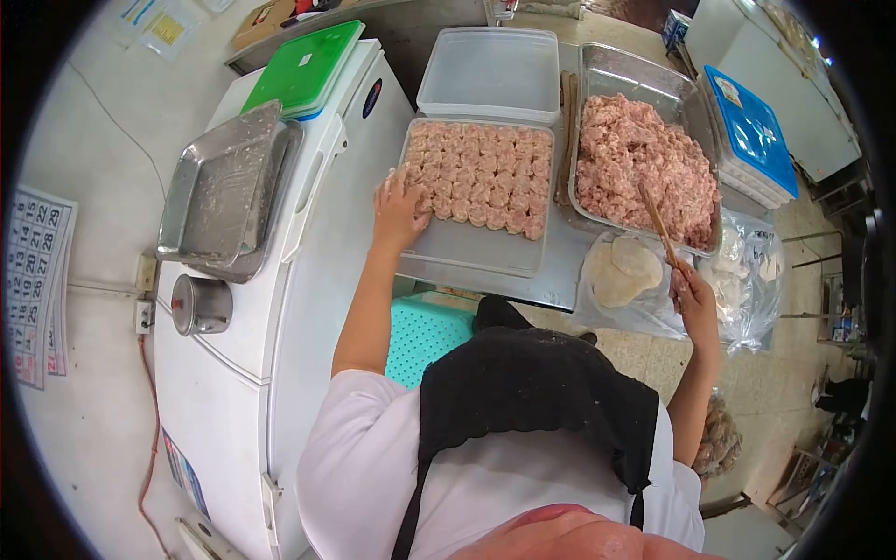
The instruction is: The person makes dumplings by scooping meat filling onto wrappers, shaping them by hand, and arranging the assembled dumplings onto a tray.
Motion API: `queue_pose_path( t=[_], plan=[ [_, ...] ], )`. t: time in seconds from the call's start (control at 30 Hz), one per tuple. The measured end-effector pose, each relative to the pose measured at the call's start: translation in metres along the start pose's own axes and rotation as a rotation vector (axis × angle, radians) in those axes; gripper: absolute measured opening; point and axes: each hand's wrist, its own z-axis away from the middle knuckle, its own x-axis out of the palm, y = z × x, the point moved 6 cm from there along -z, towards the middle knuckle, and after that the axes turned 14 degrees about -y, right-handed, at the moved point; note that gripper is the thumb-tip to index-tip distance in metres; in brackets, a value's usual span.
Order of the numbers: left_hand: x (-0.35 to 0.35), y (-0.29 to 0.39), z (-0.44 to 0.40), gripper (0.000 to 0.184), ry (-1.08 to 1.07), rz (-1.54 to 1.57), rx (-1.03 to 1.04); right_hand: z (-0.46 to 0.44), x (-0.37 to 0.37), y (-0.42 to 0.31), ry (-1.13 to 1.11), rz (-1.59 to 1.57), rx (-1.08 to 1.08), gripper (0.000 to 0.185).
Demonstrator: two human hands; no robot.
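Observation:
A clear plastic tray [467, 254] holds several rows of small meat-filled dumplings [481, 173], with its near strip bare. My left hand [401, 213] is at the tray's left side, fingers curled down beside the end of the rows; whatever they hold is hidden. In my right hand [695, 297] is a thin wooden stick [659, 224], its far end resting in pink minced meat [635, 159]. That meat fills much of a clear deep container [644, 70]. Below the container, round pale dough wrappers [621, 271] lie on a plastic bag, close to my right hand.
An empty clear tray [487, 75] sits behind the dumplings. A blue-lidded box [751, 117] and bagged wrappers [742, 271] are at right. On the white freezer [233, 345] at left stand a metal pan [224, 191], a lidded pot [203, 305] and a green-lidded box [303, 65].

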Motion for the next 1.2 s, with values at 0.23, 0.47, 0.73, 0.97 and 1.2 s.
queue_pose_path(
  t=[0.23,0.47,0.73,0.97,1.2],
  plan=[
    [-0.001,-0.001,0.007,0.045,-0.016,0.036,0.181,0.009,0.021,0.003,0.013,0.005,0.043,0.031],
    [-0.014,0.021,-0.004,0.046,-0.031,0.092,0.206,0.015,0.033,-0.002,0.035,0.011,0.043,0.032],
    [0.003,0.024,-0.009,0.039,-0.077,0.096,0.286,0.014,0.050,-0.009,0.067,0.007,0.018,0.032],
    [-0.001,0.046,-0.004,0.039,-0.090,0.194,0.354,0.017,0.050,-0.009,0.074,-0.005,0.052,0.032],
    [0.017,0.041,-0.013,0.044,-0.174,0.193,0.313,0.011,0.054,-0.025,0.095,0.036,0.042,0.032]
  ],
)
